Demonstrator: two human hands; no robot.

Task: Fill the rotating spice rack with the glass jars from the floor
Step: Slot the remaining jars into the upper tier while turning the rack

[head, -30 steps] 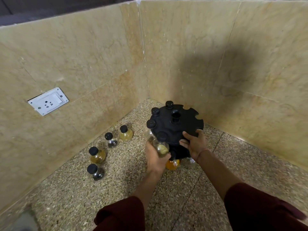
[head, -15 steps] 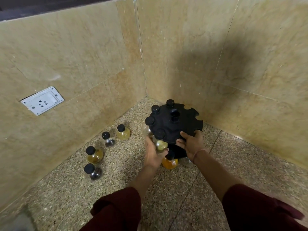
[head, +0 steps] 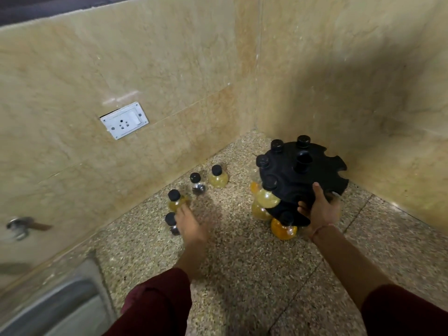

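The black rotating spice rack (head: 305,175) stands in the floor corner with several black-capped jars hanging in its notches; the newest one (head: 268,196) holds pale yellow contents. My right hand (head: 320,209) grips the rack's near rim. Several jars stand on the floor by the left wall: a yellow one (head: 218,178), a dark one (head: 197,184), a yellow one (head: 175,201) and a dark one (head: 171,221). My left hand (head: 191,223), blurred, reaches over the two nearest jars with fingers apart, holding nothing.
Marble walls meet in the corner behind the rack. A white wall socket (head: 124,120) sits on the left wall. A metal basin edge (head: 60,304) and a tap handle (head: 21,226) show at lower left. An orange jar (head: 282,229) hangs in the rack's lower tier.
My left hand let go of the pale yellow jar, now hanging in the rack, and swung left to the floor jars. The camera view turned left. My right hand stayed on the rack.
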